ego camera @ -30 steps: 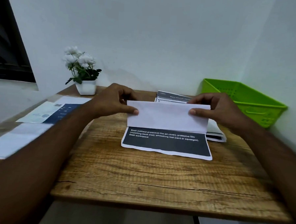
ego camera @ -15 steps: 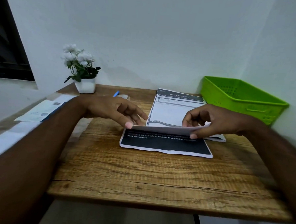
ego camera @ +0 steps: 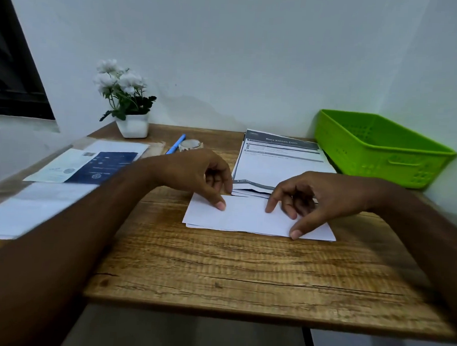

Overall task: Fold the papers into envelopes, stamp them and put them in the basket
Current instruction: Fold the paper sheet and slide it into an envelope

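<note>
From the head view, a folded paper (ego camera: 256,219) lies flat on the wooden worktop (ego camera: 217,272), white side up, just in front of the stack of printed sheets (ego camera: 281,159). The green basket (ego camera: 382,149) stands to the right of that stack, against the wall, and looks empty as far as its visible inside shows. To the left of the stack lie a blue pen (ego camera: 176,143) and a small roll of tape (ego camera: 190,145); farther left stands a potted white flower (ego camera: 125,101).

The left hand (ego camera: 195,173) has its grip loose and unclosed, one fingertip pressing the left part of the folded paper. The right hand (ego camera: 319,196) is likewise spread and holds nothing: fingertips rest on the upper layer and the thumb pins the near edge by the right corner.

The paper is light, thin and limp. It will likely slide on the smooth wood under a sideways push and spring open unless the crease is pressed hard. I judge the fold is being flattened now. To lift it, a pinch at the near edge or a corner suits best, since the flat middle offers nothing to catch. No stamp shows clearly here.
</note>
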Motion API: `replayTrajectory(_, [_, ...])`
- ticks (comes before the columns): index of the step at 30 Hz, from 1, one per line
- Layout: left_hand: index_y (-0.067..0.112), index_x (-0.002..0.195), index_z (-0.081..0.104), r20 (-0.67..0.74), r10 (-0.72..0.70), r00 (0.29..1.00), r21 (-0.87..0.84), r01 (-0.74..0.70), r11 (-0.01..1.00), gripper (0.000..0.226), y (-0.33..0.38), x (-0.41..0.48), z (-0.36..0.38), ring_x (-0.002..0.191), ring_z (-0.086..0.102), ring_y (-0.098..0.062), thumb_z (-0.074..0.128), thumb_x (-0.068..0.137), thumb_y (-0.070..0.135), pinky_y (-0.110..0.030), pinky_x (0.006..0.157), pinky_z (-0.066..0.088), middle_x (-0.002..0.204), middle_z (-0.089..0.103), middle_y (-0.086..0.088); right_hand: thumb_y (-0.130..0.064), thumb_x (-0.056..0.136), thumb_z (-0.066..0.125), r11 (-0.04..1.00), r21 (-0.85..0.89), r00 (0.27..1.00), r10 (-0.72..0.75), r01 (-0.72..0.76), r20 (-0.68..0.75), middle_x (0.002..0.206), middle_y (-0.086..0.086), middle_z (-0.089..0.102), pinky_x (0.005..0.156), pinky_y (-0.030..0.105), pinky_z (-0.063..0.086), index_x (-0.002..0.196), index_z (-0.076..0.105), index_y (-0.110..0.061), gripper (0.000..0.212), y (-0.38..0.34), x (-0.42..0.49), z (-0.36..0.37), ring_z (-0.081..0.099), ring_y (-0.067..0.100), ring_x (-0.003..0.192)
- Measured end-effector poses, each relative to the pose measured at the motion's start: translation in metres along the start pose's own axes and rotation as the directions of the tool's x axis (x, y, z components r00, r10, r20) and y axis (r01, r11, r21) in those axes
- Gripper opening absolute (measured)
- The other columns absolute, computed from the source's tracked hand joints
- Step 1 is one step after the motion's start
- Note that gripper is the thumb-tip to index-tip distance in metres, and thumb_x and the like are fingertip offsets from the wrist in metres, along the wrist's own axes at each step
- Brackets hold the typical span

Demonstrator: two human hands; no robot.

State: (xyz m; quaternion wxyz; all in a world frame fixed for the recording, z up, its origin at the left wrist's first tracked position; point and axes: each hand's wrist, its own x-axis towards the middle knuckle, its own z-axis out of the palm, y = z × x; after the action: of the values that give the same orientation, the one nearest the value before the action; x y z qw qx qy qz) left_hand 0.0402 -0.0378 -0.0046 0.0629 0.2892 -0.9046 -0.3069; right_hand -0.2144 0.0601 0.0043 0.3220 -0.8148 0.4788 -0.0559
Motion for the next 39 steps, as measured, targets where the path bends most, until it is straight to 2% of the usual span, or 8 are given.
replayTrajectory(8, [0.024, 0.084, 0.067, 0.114, 0.001, 0.993, 0.037, -0.005, 0.999, 0.027, 0.012, 0.000, 0.006, 0.062, 0.054, 0.000, 0.086, 0.065, 0.028, -0.015, 0.057, 0.043, 0.071, 0.063, 0.011, -0.030, 0.071, 0.084, 1.000, 0.019, 0.998, 0.021, -0.022, 0.058, 0.079, 0.002, 0.058, 0.059, 0.022, 0.041, 0.120, 0.059, -0.031, 0.055, -0.012, -0.002, 0.009, 0.049, 0.007, 0.065])
replayTrajectory(13, [0.017, 0.085, 0.068, 0.102, 0.030, 0.994, 0.043, -0.034, 0.998, 0.028, 0.022, -0.002, 0.016, 0.058, 0.052, 0.000, 0.084, 0.066, 0.029, -0.015, 0.054, 0.041, 0.067, 0.062, 0.014, -0.058, 0.080, 0.067, 0.966, -0.258, 0.951, -0.070, -0.010, -0.300, 0.098, -0.014, 0.058, 0.080, 0.027, 0.048, 0.110, 0.062, -0.040, 0.035, -0.012, -0.009, 0.040, 0.056, 0.002, 0.091])
replayTrajectory(18, [0.020, 0.087, 0.067, 0.046, 0.044, 0.998, 0.012, -0.045, 0.999, 0.024, 0.014, -0.030, 0.022, 0.062, 0.052, 0.000, 0.080, 0.071, 0.033, -0.016, 0.056, 0.041, 0.070, 0.060, 0.016, -0.063, 0.086, 0.054, 0.939, -0.344, 0.922, -0.127, -0.007, -0.366, 0.121, -0.023, 0.052, 0.098, 0.035, 0.043, 0.118, 0.057, -0.044, 0.037, 0.003, -0.033, 0.051, 0.048, 0.002, 0.120])
replayTrajectory(24, [0.030, 0.092, 0.065, -0.069, -0.023, 0.997, 0.038, 0.026, 0.999, 0.027, -0.002, -0.072, 0.018, 0.071, 0.056, -0.007, 0.075, 0.071, 0.042, -0.029, 0.069, 0.049, 0.082, 0.061, 0.007, -0.058, 0.083, 0.062, 0.963, -0.266, 0.903, -0.144, 0.035, -0.404, 0.124, -0.021, 0.059, 0.097, 0.037, 0.045, 0.112, 0.063, -0.042, 0.034, 0.020, -0.066, 0.046, 0.057, 0.009, 0.118])
replayTrajectory(28, [0.031, 0.093, 0.065, -0.112, -0.004, 0.994, 0.042, 0.009, 0.999, 0.022, 0.001, -0.096, 0.015, 0.084, 0.060, -0.009, 0.074, 0.074, 0.037, -0.021, 0.071, 0.050, 0.090, 0.065, 0.009, -0.052, 0.078, 0.064, 0.983, -0.180, 0.832, -0.137, 0.045, -0.538, 0.109, -0.018, 0.068, 0.089, 0.029, 0.047, 0.097, 0.069, -0.039, 0.023, 0.019, -0.071, 0.046, 0.063, 0.005, 0.106])
replayTrajectory(31, [0.026, 0.092, 0.069, -0.158, -0.001, 0.987, -0.037, -0.004, 0.999, 0.019, 0.004, -0.114, 0.013, 0.088, 0.063, -0.008, 0.074, 0.075, 0.033, -0.027, 0.076, 0.051, 0.094, 0.069, 0.009, -0.030, 0.085, 0.070, 0.990, -0.137, 0.786, -0.110, 0.032, -0.609, 0.096, -0.017, 0.072, 0.082, 0.036, 0.050, 0.088, 0.072, -0.035, 0.006, 0.010, -0.055, 0.043, 0.066, 0.005, 0.095])
replayTrajectory(34, [0.021, 0.092, 0.070, -0.261, -0.020, 0.965, -0.069, 0.002, 0.998, 0.020, -0.002, -0.132, 0.010, 0.089, 0.064, -0.010, 0.073, 0.074, 0.031, -0.036, 0.082, 0.053, 0.094, 0.071, 0.007, -0.020, 0.086, 0.070, 0.985, -0.167, 0.801, -0.140, 0.050, -0.582, 0.090, -0.019, 0.071, 0.075, 0.033, 0.049, 0.086, 0.072, -0.033, 0.014, -0.008, -0.029, 0.039, 0.065, 0.004, 0.090])
replayTrajectory(39, [0.023, 0.082, 0.072, -0.453, -0.030, 0.891, -0.107, -0.021, 0.994, 0.021, -0.023, -0.168, 0.003, 0.082, 0.067, -0.008, 0.079, 0.071, 0.041, -0.019, 0.071, 0.053, 0.090, 0.072, 0.004, -0.028, 0.088, 0.068, 0.972, -0.198, 0.817, -0.212, 0.123, -0.536, 0.091, -0.017, 0.071, 0.072, 0.021, 0.044, 0.094, 0.069, -0.033, 0.009, -0.045, 0.026, 0.042, 0.064, 0.001, 0.088])
